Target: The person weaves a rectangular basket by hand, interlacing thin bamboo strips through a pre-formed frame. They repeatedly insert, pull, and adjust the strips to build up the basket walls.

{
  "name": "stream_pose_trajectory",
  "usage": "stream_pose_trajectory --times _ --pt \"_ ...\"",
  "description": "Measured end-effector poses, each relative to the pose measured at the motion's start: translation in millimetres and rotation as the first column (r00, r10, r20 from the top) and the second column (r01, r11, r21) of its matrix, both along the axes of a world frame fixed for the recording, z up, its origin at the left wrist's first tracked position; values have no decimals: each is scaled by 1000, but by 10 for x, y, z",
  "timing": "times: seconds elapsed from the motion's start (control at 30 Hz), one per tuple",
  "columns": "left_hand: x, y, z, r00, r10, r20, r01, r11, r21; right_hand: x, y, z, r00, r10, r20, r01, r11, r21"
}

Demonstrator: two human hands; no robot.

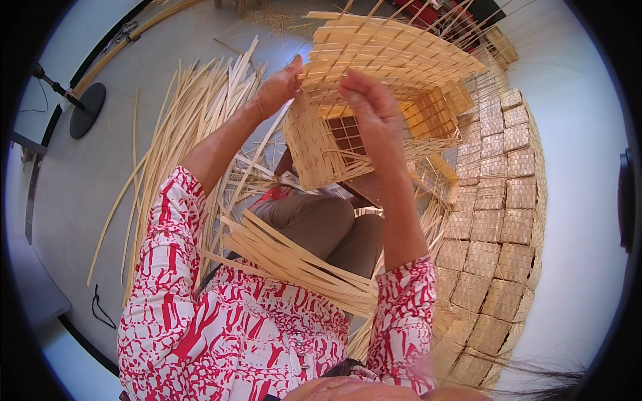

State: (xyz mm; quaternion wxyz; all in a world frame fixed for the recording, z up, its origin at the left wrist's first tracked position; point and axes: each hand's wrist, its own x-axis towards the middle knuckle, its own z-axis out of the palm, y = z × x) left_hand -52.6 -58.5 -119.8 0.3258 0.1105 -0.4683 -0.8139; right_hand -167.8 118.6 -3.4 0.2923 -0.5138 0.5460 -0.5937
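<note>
While our left hand (pixel 281 85) and right hand (pixel 371 110) gripped the half-woven basket (pixel 374 73) closed-fingered, we judged its loose strips (pixel 461 30) could slip out and unravel.

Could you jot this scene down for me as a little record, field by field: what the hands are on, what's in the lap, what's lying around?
Setting: person seated, seen from above, on a pale floor
Left hand: on the left edge of a half-woven basket
Right hand: raised at the basket's front, fingers on its weave
Basket state: unfinished, loose strip ends sticking out at the top
Lap: bundle of flat strips lying across
Left side: long loose strips spread on the floor
Right side: stacked finished baskets in rows
</note>
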Motion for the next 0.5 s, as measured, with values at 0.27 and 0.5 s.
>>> stream_pose_trajectory --times 0.27,0.5 --pt "298 -302 722 967 50 -249 -62 997 -43 -66 -205 695 980 12 -199 -35 993 -113" --pt "258 -28 960 904 -136 -406 106 990 -97 -16 -589 744 731 -77 -678 0 994 -113"
